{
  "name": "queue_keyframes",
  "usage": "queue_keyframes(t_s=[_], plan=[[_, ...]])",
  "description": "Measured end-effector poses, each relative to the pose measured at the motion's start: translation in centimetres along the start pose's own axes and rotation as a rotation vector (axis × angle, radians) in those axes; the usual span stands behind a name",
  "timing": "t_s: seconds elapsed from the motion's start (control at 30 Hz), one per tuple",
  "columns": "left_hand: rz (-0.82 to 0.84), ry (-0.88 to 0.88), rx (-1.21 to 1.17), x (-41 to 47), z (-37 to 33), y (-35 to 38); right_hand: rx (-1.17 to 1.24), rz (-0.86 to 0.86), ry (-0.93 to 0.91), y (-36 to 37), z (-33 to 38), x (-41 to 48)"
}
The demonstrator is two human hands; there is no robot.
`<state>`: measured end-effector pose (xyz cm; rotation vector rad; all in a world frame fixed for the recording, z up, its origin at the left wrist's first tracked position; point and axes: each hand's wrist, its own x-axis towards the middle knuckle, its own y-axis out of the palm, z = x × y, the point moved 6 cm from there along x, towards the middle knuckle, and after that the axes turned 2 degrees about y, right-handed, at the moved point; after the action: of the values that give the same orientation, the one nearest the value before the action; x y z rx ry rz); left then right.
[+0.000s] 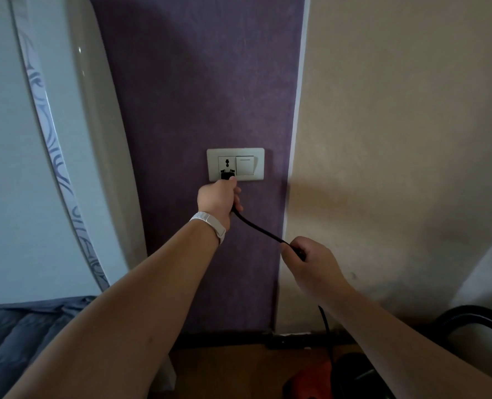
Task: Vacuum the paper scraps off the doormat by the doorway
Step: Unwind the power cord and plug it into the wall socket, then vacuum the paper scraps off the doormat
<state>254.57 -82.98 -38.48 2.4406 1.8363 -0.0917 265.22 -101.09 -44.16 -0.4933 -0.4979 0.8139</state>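
Now left hand point(218, 198), fingers curled round plug point(225, 176) at wall socket point(227, 167) (lower holes); right hand point(311, 263) fingers pinching cord point(262, 229).

A purple wall point(195, 82) meets a beige wall point(397, 139) above brown floor point(239, 367).

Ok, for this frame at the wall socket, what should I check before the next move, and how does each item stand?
1. Left hand grips the black plug firmly: ok.
2. Plug is at the lower slots of the white wall socket plate: ok.
3. Plug fully seated: cannot tell, the fingers hide its base.
4. Right hand holds the black cord away from the socket: ok.
5. White rocker switch on or off: cannot tell.
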Motion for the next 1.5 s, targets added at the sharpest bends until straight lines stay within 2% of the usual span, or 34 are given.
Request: queue_keyframes(t_s=[0.2,0.5,0.73,0.87,1.03,1.13,1.2,1.33,1.5], plan=[[-0.059,-0.017,-0.066,0.0,-0.1,0.4,0.015,-0.016,-0.003,-0.1,0.0,-0.2],[-0.116,0.018,-0.044,0.6,0.1,0.8,0.021,0.005,-0.055,-0.1,-0.1,-0.2],[-0.17,0.149,-0.051,1.2,-0.7,0.9,0.069,0.005,-0.119,0.1,0.7,-0.5],[-0.174,0.194,-0.031,1.1,-0.9,1.2,0.11,-0.007,-0.079,0.1,0.3,0.0],[-0.172,0.158,-0.075,0.6,-0.6,1.3,0.073,-0.018,-0.037,0.2,-0.3,0.1],[-0.115,0.175,-0.025,-0.4,0.1,1.4,0.089,0.013,-0.049,0.4,-0.2,-0.6],[-0.058,0.231,0.09,-2.0,1.2,1.6,0.08,0.042,-0.056,0.8,-0.4,-0.9],[0.012,0.45,0.276,-6.9,4.8,0.8,0.099,0.08,-0.025,1.2,-1.4,-1.7],[0.3,0.575,0.481,-10.8,10.9,0.4,0.019,0.146,-0.046,1.7,-3.4,-3.3]])
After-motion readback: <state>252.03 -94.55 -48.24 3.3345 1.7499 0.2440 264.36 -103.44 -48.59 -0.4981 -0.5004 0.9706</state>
